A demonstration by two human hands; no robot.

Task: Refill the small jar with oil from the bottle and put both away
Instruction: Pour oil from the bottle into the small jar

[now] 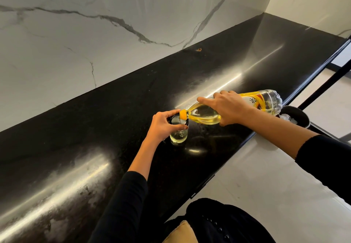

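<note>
Head view hides the middle of our oil bottle (203, 116) behind our gripping right hand (229, 108), tipped over the oil-holding glass jar (179, 135) that our left hand (161, 124) clasps on the black countertop (114, 128).

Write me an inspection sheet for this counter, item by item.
Surface: black counter, glossy, smudged.
Job's things: small jar upright on the counter, partly filled; bottle tilted, neck over the jar's mouth, pouring oil.
Clutter: brown speck at the wall's foot.
Grippers: left hand grips the jar's rim; right hand grips the bottle.
Cables: nothing seen.
Surroundings: marble wall behind; dark bowl beyond the counter's edge; pale floor.
</note>
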